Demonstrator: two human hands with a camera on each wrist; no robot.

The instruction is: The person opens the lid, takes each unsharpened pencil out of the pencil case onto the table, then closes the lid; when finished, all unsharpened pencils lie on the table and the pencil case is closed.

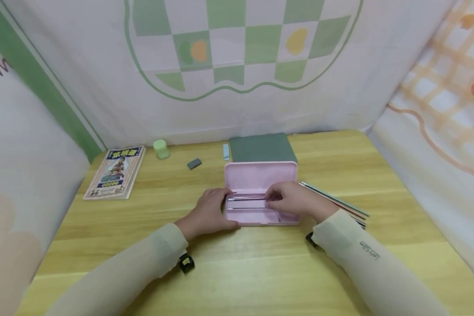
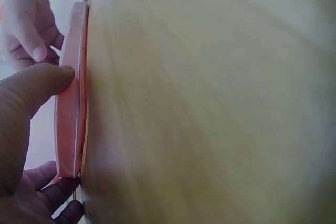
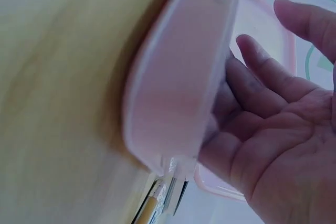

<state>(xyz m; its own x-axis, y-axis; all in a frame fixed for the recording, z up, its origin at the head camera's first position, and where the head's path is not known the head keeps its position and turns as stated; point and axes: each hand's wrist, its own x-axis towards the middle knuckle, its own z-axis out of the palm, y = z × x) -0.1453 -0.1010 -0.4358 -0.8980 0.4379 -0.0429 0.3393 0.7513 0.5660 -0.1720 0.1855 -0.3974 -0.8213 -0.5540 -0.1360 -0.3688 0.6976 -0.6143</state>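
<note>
An open pink pencil case (image 1: pixel 260 193) is seen at the centre of the head view, lying on the wooden tabletop (image 1: pixel 237 263), its lid raised toward the upper part of the frame. The left hand (image 1: pixel 209 215) is laid against the case's left end; in the left wrist view its thumb (image 2: pixel 31 87) is pressed to the pink edge and the other fingers are curled under the lower corner, so the case is gripped. The right hand (image 1: pixel 296 202) is held over the tray's right half, and a thin pen (image 1: pixel 246 199) lying across the tray is met by its fingertips; whether the pen is pinched cannot be told. In the right wrist view the palm is shown with fingers loosely spread beside the case wall.

Just right of the case, several pencils (image 1: pixel 335 202) lie on the tabletop. Behind the case a grey-green notebook (image 1: pixel 262 148) is seen, and toward the upper left a dark eraser (image 1: pixel 194 163), a green bottle (image 1: pixel 161 149) and a picture book (image 1: pixel 116 172).
</note>
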